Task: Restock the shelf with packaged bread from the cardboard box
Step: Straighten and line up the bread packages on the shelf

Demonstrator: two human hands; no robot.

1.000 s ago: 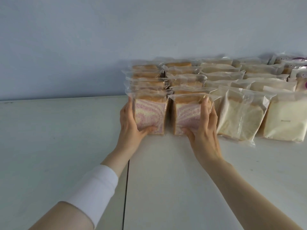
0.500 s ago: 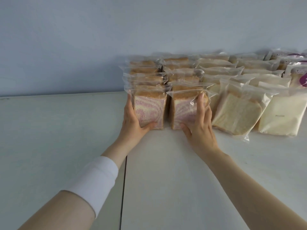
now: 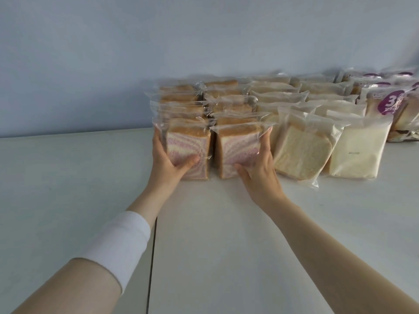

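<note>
First: Since half a second ago, what has been moved?

Second: Only the right hand [image 3: 258, 171] has been shifted. It was spread over the front of the right swirl pack [image 3: 238, 148] and is now wrapped along that pack's right side, with the thumb kept at the lower front.

First: And the left hand [image 3: 169, 164]?

Second: As before, the left swirl pack [image 3: 188, 146] is gripped by it, with the fingers round the left side and the thumb pressed on the front.

First: Why are the packs held from the outside?

Second: A squaring-up is judged to be in hand. Clasped by their outer sides, the two can be closed together and eased back against the rows behind [image 3: 181, 98], and their patterned faces are left uncovered.

First: Where is the bread placed?

Second: Both packs are stood upright on the white shelf [image 3: 204, 223], side by side at the front of two rows. Plain white packs [image 3: 301, 152] are leaned just to their right. No cardboard box is shown.
</note>
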